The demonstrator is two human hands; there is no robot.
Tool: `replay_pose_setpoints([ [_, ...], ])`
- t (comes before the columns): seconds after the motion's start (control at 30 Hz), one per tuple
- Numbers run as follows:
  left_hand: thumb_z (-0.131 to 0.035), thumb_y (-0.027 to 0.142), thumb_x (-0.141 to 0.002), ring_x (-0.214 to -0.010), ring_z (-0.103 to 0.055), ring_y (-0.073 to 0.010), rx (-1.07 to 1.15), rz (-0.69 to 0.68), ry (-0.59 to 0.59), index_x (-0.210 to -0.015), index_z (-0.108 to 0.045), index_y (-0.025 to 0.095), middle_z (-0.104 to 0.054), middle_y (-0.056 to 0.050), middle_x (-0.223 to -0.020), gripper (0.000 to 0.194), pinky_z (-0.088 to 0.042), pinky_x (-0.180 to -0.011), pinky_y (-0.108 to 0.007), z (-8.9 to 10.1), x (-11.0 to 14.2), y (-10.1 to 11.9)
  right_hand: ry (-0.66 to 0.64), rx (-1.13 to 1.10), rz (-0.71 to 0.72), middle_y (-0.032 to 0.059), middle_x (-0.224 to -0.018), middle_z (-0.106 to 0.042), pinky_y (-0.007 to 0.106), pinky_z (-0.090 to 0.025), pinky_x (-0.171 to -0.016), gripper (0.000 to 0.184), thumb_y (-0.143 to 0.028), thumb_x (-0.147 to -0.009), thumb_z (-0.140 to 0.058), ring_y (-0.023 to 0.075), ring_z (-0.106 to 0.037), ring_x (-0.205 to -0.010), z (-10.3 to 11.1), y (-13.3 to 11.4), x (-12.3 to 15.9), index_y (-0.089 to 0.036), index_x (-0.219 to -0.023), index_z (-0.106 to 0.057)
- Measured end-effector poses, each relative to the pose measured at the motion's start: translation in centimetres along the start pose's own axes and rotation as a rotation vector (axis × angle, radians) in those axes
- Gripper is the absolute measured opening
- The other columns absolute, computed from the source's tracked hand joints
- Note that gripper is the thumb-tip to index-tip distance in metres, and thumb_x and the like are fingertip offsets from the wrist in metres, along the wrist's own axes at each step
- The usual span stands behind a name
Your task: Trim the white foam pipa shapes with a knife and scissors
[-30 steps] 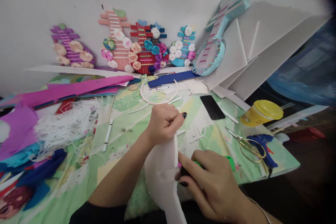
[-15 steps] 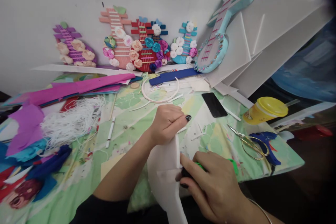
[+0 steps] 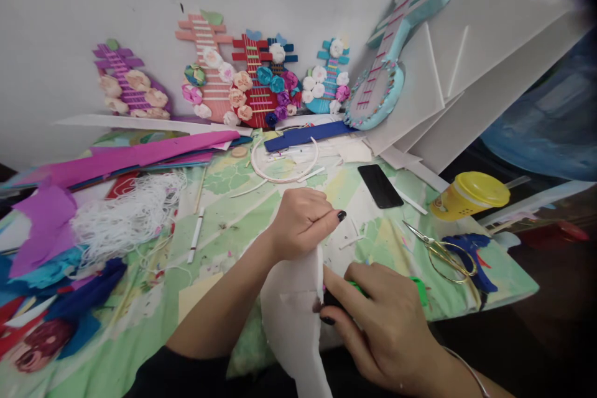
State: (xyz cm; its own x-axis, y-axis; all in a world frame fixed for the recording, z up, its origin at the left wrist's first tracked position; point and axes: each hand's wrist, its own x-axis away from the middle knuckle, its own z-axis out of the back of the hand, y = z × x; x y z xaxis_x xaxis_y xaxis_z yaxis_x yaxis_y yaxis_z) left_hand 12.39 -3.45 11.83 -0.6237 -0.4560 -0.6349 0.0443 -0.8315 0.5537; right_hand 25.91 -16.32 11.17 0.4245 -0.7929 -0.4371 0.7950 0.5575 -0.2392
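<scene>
A curved piece of white foam board stands tilted in front of me, its lower end running off the bottom of the view. My left hand is closed round its upper end, thumb pointing right. My right hand grips a green and black utility knife, mostly hidden by the fingers. The knife's dark front end meets the right edge of the board, and my index finger lies along that edge. How deep the blade sits cannot be seen.
Gold scissors lie right, beside a blue hot glue gun. Behind them is a yellow cup; a black phone is farther left. White string is heaped left. Decorated guitar shapes lean on the wall.
The foam board and my left hand have shifted and turned slightly to the right. My right hand stays at the board's edge, with the knife angled a little differently.
</scene>
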Motion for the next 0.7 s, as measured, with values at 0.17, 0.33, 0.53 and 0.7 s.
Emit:
replay_pose_setpoints([
  [0.17, -0.037, 0.022, -0.084, -0.047, -0.024, -0.0112, 0.017, -0.002, 0.002, -0.049, -0.02, 0.02, -0.023, 0.003, -0.045, 0.039, -0.023, -0.052, -0.031, 0.1, 0.0, 0.0, -0.016, -0.014, -0.004, 0.001, -0.065, -0.049, 0.028, -0.024, -0.051, 0.035, -0.033, -0.086, -0.045, 0.0137, -0.041, -0.055, 0.0, 0.4, 0.1, -0.019, -0.117, -0.053],
  [0.33, -0.037, 0.023, -0.085, -0.048, -0.023, -0.0111, 0.039, 0.017, -0.02, -0.051, -0.019, 0.019, -0.023, 0.003, -0.045, 0.039, -0.022, -0.052, -0.031, 0.3, 0.1, 0.0, -0.031, -0.033, -0.022, 0.0013, -0.069, -0.051, 0.028, -0.024, -0.052, 0.038, -0.031, -0.086, -0.047, 0.0139, -0.043, -0.057, -0.1, 1.0, 0.6, -0.021, -0.123, -0.049],
  [0.53, -0.036, 0.022, -0.084, -0.048, -0.022, -0.0113, 0.021, 0.011, -0.038, -0.051, -0.018, 0.019, -0.023, 0.003, -0.046, 0.037, -0.022, -0.053, -0.032, 0.2, 0.0, 0.1, -0.031, -0.004, -0.02, 0.0013, -0.068, -0.05, 0.028, -0.023, -0.052, 0.038, -0.032, -0.086, -0.046, 0.0146, -0.041, -0.057, 0.1, 0.8, 0.0, -0.021, -0.123, -0.048],
  [0.7, -0.037, 0.022, -0.084, -0.049, -0.021, -0.0111, 0.028, 0.011, -0.037, -0.051, -0.018, 0.019, -0.023, 0.003, -0.046, 0.038, -0.022, -0.053, -0.032, 0.3, 0.1, 0.0, -0.036, -0.005, -0.013, 0.0006, -0.066, -0.048, 0.028, -0.024, -0.052, 0.036, -0.033, -0.087, -0.044, 0.0144, -0.042, -0.056, 0.1, 0.9, -0.5, -0.021, -0.12, -0.051],
])
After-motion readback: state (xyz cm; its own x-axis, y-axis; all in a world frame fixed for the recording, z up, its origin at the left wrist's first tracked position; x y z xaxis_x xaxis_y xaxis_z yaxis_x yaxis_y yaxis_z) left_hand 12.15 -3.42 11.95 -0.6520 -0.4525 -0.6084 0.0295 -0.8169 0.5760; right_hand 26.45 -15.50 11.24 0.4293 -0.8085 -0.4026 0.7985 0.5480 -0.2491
